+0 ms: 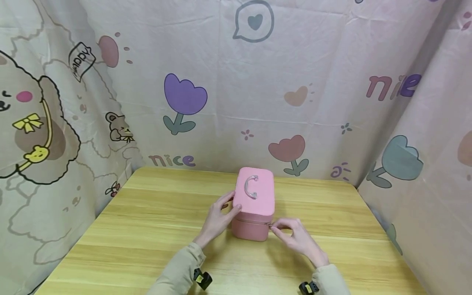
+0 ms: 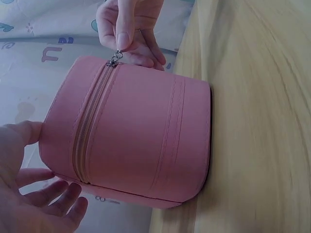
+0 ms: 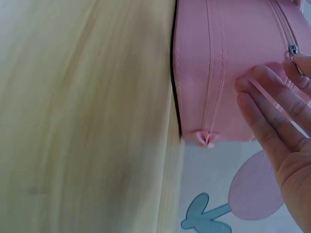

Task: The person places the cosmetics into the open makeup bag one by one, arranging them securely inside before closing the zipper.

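A pink vanity case [image 1: 253, 192] with a silver arched handle [image 1: 250, 187] on its lid stands upright on the table. My left hand [image 1: 217, 217] rests against its left side, thumb on the lid's front edge and fingers spread loosely. In the left wrist view the zipper [image 2: 92, 119] runs round the case just below the lid. My right hand [image 1: 295, 235] pinches the small metal zipper pull [image 2: 117, 56] between thumb and index finger at the front right corner. The right wrist view shows that hand's other fingers [image 3: 265, 114] extended alongside the case. Its inside is hidden.
The wood-grain table [image 1: 155, 229] extends round the case on all sides. Behind and beside it hangs a pale printed curtain [image 1: 228, 82] with flowers and cartoon figures. A small pink fabric tab [image 3: 206, 138] sticks out low on the case.
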`<state>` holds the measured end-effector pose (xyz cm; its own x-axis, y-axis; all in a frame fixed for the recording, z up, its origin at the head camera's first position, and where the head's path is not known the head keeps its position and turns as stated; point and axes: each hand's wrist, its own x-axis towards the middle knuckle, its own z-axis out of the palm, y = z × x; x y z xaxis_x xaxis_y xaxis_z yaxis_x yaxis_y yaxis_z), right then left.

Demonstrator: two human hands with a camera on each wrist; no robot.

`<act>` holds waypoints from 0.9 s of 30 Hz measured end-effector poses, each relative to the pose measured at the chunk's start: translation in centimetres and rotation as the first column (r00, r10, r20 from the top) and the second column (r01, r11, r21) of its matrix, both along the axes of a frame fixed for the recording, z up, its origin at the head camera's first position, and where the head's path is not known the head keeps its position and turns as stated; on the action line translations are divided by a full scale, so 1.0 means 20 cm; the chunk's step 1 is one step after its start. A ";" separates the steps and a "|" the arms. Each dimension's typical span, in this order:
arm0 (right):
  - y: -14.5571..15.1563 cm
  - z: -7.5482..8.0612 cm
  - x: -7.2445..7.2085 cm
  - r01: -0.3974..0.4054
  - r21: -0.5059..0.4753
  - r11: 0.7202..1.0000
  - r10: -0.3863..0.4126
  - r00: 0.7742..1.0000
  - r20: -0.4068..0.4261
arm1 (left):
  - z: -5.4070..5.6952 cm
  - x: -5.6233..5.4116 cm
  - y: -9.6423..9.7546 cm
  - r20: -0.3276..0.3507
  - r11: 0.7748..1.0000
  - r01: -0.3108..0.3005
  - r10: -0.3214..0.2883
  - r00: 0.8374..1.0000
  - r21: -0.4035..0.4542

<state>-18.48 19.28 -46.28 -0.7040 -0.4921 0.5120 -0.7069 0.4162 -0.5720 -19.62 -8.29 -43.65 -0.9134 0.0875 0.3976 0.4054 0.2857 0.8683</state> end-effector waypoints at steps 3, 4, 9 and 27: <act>-0.04 0.01 0.00 -0.010 0.021 1.000 0.010 1.000 0.005 | 0.00 -0.01 -0.02 -0.005 1.000 -0.023 0.023 1.000 0.007; -0.05 0.01 0.00 -0.017 0.024 1.000 0.017 1.000 0.003 | 0.00 -0.01 -0.02 -0.008 0.999 -0.035 0.035 0.999 0.006; -0.14 0.02 0.00 -0.070 0.014 0.997 0.071 0.995 -0.073 | 0.01 -0.01 -0.04 -0.013 0.995 -0.099 0.098 0.995 -0.003; -0.36 0.03 0.05 0.043 0.098 0.994 -0.020 0.973 -0.231 | 0.03 0.01 0.00 0.071 0.961 -0.252 0.261 0.963 -0.112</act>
<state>-17.53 12.12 -45.66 -0.5897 -0.5296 0.6098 -0.7998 0.4880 -0.3495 -19.50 -8.36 -43.05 -0.9401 -0.1184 0.3196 0.2338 0.4583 0.8575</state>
